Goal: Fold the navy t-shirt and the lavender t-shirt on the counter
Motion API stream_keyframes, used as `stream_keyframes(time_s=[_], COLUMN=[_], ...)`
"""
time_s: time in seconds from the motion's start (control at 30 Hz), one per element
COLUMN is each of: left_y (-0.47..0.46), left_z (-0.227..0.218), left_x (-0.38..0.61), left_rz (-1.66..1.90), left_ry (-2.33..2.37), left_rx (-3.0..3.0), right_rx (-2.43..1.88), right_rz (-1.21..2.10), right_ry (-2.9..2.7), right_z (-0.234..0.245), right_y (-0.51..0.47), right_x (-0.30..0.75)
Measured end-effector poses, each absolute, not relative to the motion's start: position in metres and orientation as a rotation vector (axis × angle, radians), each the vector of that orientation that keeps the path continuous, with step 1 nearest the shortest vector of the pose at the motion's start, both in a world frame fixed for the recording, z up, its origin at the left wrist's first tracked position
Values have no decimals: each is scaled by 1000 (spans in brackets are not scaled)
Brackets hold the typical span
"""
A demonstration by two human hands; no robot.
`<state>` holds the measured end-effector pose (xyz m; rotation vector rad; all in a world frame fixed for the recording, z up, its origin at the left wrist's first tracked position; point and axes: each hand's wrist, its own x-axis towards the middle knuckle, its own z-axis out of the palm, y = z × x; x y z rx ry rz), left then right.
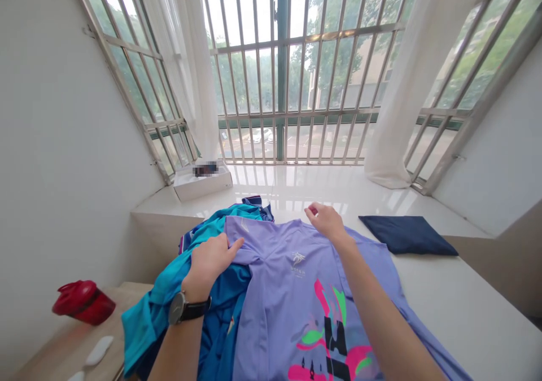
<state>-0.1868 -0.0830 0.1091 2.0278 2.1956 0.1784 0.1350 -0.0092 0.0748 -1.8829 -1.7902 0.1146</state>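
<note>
A lavender T-shirt (292,290) with a pink, green and black print lies spread on a white ledge. Under its left side is a bunched teal and dark blue garment (220,307). My left hand (209,262), with a black-strapped wristwatch (184,307), rests on the T-shirt's shoulder, fingers apart. My right hand (326,223) lies at the T-shirt's upper edge with its fingers bunched, and I cannot tell whether they hold the fabric.
A navy cushion (406,234) lies to the right on the glossy white ledge (440,279). A white box (202,182) stands at the back left. A red lidded container (82,302) and a white oblong object (99,350) sit on a lower wooden surface. Barred windows and sheer curtains are behind.
</note>
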Motion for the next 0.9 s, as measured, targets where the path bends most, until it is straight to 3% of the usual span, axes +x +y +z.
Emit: stream_keyframes(time_s=[0.53, 0.9], left_y=[-79, -93], left_z=[90, 85], left_x=[-173, -200], left_rz=[749, 515], left_ry=[2075, 2204], left_rx=[1981, 1841], right_rx=[-1338, -1414], right_rz=[709, 687], right_ry=[-2003, -2089], right_z=[39, 27], right_y=[-1, 3], right_x=[83, 89])
